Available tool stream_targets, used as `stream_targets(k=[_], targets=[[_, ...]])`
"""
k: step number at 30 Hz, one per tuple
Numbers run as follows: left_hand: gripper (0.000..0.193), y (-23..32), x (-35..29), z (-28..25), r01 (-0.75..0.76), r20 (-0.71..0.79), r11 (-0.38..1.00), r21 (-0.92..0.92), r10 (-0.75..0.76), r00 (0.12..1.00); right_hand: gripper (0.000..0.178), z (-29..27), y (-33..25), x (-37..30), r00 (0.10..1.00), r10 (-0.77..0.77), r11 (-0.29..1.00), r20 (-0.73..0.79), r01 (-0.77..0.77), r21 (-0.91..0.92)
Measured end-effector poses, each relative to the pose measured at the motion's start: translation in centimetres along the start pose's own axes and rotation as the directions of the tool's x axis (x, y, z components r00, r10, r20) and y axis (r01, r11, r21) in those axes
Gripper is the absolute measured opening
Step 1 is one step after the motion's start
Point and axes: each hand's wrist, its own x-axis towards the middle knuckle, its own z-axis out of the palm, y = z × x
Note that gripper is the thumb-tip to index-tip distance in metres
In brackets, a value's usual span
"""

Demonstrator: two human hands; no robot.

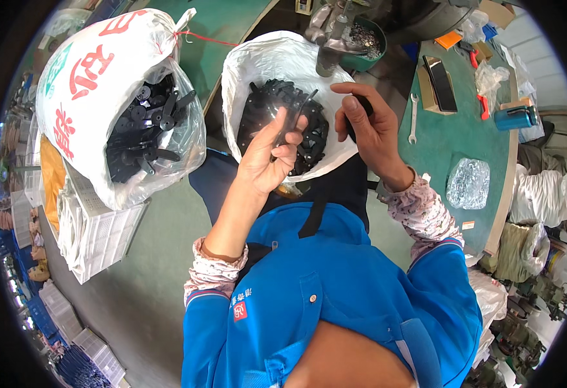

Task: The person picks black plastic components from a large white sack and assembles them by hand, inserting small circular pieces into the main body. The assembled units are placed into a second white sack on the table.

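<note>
My left hand [264, 158] is closed around a slim, dark, elongated plastic part [294, 115], which points up and away above an open white bag [235, 64]. Inside that bag lies a heap of black plastic parts [267, 97]. To the right of the bag's rim, my right hand [379, 136] is curled with a rounded black piece [363, 105] between thumb and fingers. Fingers cover most of that piece, so its kind cannot be made out. A metal machine head [329, 39] stands just beyond both hands.
A bulging white sack [89, 129] of black parts leans at left, above a white plastic crate [112, 239]. A green bin [379, 57] holds small metal pieces. On the right green tabletop [426, 155] lie a wrench [413, 119], phone [440, 84], blue cup [515, 118] and clear plastic bag [468, 183].
</note>
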Motion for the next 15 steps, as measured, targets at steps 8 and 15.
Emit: stream_targets(k=[8, 15], targets=[[0.03, -0.9, 0.2, 0.5, 0.179, 0.117, 0.95, -0.255, -0.154, 0.981, 0.035, -0.8, -2.1, 0.9, 0.995, 0.012, 0.999, 0.101, -0.008, -0.04], [0.03, -1.0, -0.1, -0.1, 0.164, 0.137, 0.981, -0.106, -0.15, 0.979, 0.024, -1.1, 0.0, 1.7, 0.988, -0.092, 0.988, 0.127, 0.106, -0.114]])
